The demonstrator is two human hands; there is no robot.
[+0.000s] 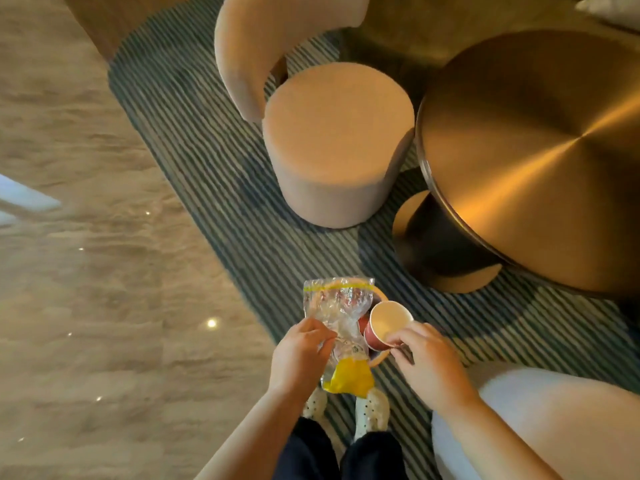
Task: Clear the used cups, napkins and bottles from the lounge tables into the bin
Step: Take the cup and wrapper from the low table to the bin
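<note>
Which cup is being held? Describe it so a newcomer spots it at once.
Start at the round brass table on the striped carpet, then drop to the bottom centre. The paper cup is pinched at its rim by the right hand. It is red outside and pale inside, unlike the crumpled clear plastic with yellow patches gripped by the left hand beside it.

Left hand (299,355) grips bottle (332,306), right hand (427,362) cup (388,320).
</note>
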